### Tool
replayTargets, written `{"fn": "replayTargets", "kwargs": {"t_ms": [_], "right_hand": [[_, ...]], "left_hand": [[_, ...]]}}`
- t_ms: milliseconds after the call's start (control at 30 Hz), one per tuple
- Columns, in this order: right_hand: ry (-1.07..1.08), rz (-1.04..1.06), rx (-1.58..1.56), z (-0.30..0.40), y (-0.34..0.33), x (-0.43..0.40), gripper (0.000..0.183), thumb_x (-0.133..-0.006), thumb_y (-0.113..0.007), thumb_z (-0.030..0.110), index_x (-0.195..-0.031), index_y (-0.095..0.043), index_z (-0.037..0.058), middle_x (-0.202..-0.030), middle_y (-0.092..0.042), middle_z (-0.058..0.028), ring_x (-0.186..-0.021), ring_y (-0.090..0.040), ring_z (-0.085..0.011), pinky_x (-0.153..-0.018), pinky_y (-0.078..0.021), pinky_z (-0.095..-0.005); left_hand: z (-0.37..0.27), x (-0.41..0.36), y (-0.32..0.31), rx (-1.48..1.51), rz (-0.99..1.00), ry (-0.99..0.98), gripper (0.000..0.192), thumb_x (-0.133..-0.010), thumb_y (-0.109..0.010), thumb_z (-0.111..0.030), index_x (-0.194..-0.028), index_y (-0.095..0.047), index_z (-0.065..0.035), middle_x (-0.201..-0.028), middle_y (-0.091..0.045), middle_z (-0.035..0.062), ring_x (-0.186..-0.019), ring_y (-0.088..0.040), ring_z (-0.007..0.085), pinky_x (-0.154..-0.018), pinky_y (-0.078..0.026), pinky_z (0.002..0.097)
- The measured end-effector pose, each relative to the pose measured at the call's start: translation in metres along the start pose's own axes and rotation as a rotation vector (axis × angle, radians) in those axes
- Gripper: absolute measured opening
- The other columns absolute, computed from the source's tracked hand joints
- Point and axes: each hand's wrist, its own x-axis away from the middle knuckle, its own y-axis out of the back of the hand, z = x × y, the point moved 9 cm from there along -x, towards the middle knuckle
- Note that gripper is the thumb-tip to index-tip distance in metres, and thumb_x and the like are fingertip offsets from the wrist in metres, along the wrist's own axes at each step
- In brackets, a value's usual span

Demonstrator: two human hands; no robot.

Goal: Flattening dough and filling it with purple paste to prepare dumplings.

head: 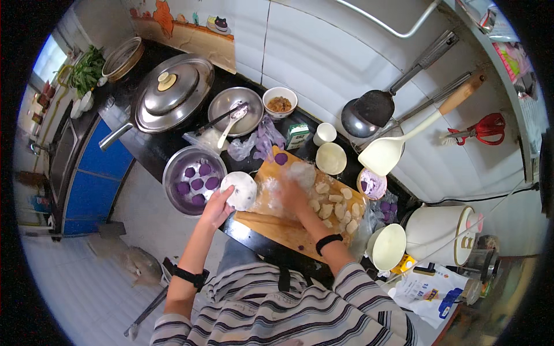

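Note:
My left hand (217, 208) holds a flat round white disc of dough (240, 193) with small purple specks, thumb on top, beside the rim of a steel bowl (169, 201). Several purple balls (197, 184) lie in that bowl. My right hand (293, 194) is blurred over a floured wooden board (268, 207); its fingers cannot be made out. Just beyond it lies a pale flattened piece of dough (302, 174). Several dough lumps (339, 211) are spread over the board's right side, and a purple ball (281, 158) sits at its far corner. A wooden rolling pin (264, 219) lies along the near side.
A lidded steel pan (173, 101) stands at the back left. Behind the board are a steel bowl with a spoon (236, 111), a bowl of brown filling (279, 104) and a white cup (325, 134). A cream spatula (381, 155) hangs right, above a pale green bowl (388, 247).

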Motion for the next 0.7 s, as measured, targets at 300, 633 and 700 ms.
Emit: {"fn": "replayTargets", "kwargs": {"t_ms": [300,633,700], "right_hand": [[-0.071,0.129,-0.127,-0.012,0.004,0.009,0.048,-0.088,-0.052,0.021,-0.129,-0.044,-0.001,-0.132,-0.046,-0.019,-0.116,-0.046,-0.0352,-0.098,-0.0367,-0.0429],[-1.121,-0.209,-2.021,-0.068,0.002,0.046,0.04,-0.089,-0.054,0.02,-0.125,-0.05,0.0032,-0.12,-0.056,-0.0082,-0.112,-0.052,-0.0191,-0.096,-0.0409,-0.0306],[-0.869,-0.26,-1.637,-0.092,0.017,0.043,0.039,-0.088,-0.055,0.012,-0.126,-0.05,0.0022,-0.121,-0.056,-0.0088,-0.113,-0.05,-0.0173,-0.095,-0.0408,-0.0303]], "left_hand": [[0.022,-0.032,-0.028,-0.049,0.076,0.086,0.028,-0.09,-0.058,-0.015,-0.115,-0.055,-0.0021,-0.108,-0.063,0.0078,-0.095,-0.063,0.018,-0.081,-0.053,0.0314],[0.075,-0.118,-0.107,-0.658,0.272,0.141,0.038,-0.085,-0.064,-0.015,-0.12,-0.053,-0.0091,-0.101,-0.061,0.0022,-0.078,-0.059,0.0123,-0.062,-0.049,0.0249],[0.077,-0.137,-0.113,-0.895,0.286,0.042,0.041,-0.084,-0.064,-0.015,-0.122,-0.051,-0.0088,-0.099,-0.061,0.0024,-0.077,-0.058,0.0119,-0.06,-0.049,0.0258]]}}
